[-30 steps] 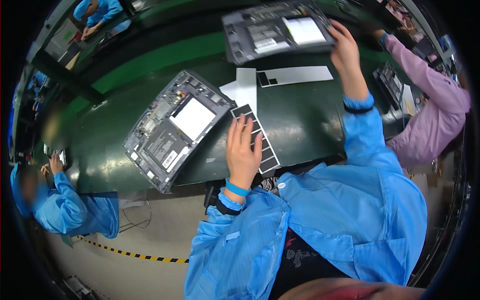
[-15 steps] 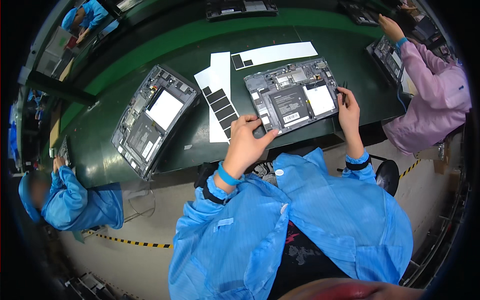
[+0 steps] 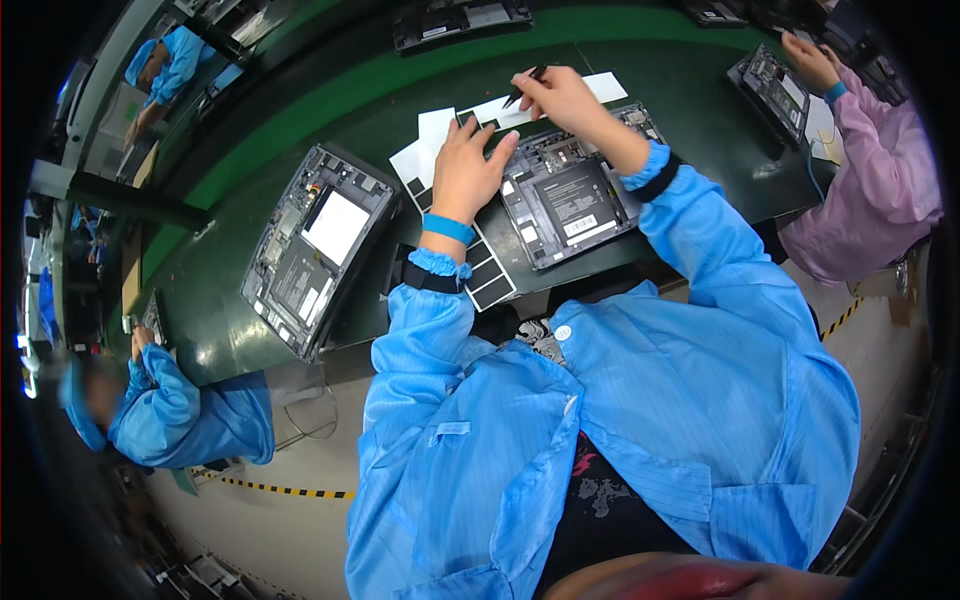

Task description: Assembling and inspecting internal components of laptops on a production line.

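Observation:
My right hand (image 3: 562,100) grips black tweezers (image 3: 523,89), their points angled down at a white strip (image 3: 598,88) lying behind the laptop. Spread over the white sheets, my left hand (image 3: 466,172) has its fingers apart and reaches the left end of that strip. Black rectangular stickers sit in a row on a white sheet (image 3: 503,297), partly hidden by my left wrist. In front of me lies an opened laptop base (image 3: 526,232) with a black battery (image 3: 572,205) showing. My right forearm covers part of it.
A second opened laptop base (image 3: 317,252) lies to the left on the green table (image 3: 215,310). Another laptop base (image 3: 462,22) is at the far edge. A co-worker in pink (image 3: 870,175) sits at the right, and one in blue (image 3: 175,405) at the left.
Both hands have left the front edge of the laptop and moved forward to the white sheets. The tweezers came along in my right hand. The view has shifted slightly.

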Demonstrator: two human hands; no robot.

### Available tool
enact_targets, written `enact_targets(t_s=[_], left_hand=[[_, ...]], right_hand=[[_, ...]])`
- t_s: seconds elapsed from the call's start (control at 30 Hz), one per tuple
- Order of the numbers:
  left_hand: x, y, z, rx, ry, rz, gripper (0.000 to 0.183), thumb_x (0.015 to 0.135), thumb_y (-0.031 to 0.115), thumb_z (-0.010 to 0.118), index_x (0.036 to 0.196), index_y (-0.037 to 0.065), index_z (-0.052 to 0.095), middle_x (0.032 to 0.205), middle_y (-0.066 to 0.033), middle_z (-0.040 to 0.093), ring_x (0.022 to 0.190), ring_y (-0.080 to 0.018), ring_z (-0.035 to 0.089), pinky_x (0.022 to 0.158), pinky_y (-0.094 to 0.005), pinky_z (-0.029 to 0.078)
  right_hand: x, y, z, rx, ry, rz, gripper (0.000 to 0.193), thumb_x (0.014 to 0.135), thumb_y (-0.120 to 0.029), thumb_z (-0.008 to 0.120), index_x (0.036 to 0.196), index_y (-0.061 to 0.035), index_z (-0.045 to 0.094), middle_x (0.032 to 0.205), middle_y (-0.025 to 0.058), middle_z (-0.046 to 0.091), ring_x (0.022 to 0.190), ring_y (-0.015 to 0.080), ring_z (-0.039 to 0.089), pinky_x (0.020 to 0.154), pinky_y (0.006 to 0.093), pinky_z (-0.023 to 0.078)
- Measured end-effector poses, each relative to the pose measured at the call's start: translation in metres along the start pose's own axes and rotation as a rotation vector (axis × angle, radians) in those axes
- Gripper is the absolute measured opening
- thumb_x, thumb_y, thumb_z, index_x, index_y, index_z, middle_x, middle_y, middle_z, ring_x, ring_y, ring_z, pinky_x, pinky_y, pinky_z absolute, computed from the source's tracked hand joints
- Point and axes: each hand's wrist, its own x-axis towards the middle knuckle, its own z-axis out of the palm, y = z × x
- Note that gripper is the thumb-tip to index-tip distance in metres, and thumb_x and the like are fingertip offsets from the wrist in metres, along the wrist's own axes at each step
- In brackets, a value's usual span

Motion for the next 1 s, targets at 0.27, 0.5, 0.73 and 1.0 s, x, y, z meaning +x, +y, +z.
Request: enact_targets(t_s=[0.27, 0.5, 0.73, 1.0], left_hand=[[-0.002, 0.010, -0.011, 0.089, -0.159, -0.109, 0.067, 0.085, 0.063, 0.047, 0.125, 0.010, 0.060, 0.136, -0.0163, 0.049, 0.131, -0.0337, 0.039, 0.106, -0.0558, 0.026], [-0.002, 0.006, -0.004, 0.140, -0.169, -0.079, 0.063, 0.087, 0.062, 0.045, 0.125, 0.014, 0.060, 0.134, -0.0153, 0.049, 0.128, -0.0321, 0.041, 0.105, -0.0555, 0.027], [-0.003, 0.004, -0.004, 0.121, -0.170, -0.100, 0.066, 0.087, 0.066, 0.041, 0.124, 0.015, 0.061, 0.137, -0.0139, 0.047, 0.133, -0.0311, 0.036, 0.106, -0.0560, 0.025], [-0.001, 0.005, -0.005, 0.143, -0.209, -0.136, 0.070, 0.086, 0.071, 0.036, 0.126, 0.018, 0.060, 0.143, -0.0132, 0.042, 0.139, -0.0313, 0.027, 0.107, -0.0577, 0.022]], right_hand=[[0.000, 0.005, 0.014, -0.102, 0.068, 0.065, 0.025, 0.086, -0.022, 0.063, 0.084, 0.0030, 0.065, 0.068, 0.0095, 0.067, 0.058, 0.0161, 0.066, 0.057, 0.0279, 0.051], [-0.001, 0.015, 0.013, -0.048, 0.084, 0.005, 0.024, 0.085, -0.020, 0.065, 0.089, 0.0041, 0.065, 0.076, 0.0120, 0.070, 0.068, 0.0177, 0.070, 0.061, 0.0268, 0.053], [0.000, 0.016, 0.018, -0.058, 0.097, -0.074, 0.023, 0.084, -0.019, 0.064, 0.086, 0.0041, 0.066, 0.072, 0.0130, 0.070, 0.070, 0.0188, 0.071, 0.062, 0.0266, 0.053], [-0.004, 0.013, 0.017, 0.147, 0.092, -0.086, 0.020, 0.088, -0.010, 0.062, 0.096, 0.0078, 0.063, 0.081, 0.0174, 0.069, 0.077, 0.0202, 0.070, 0.068, 0.0263, 0.055]])
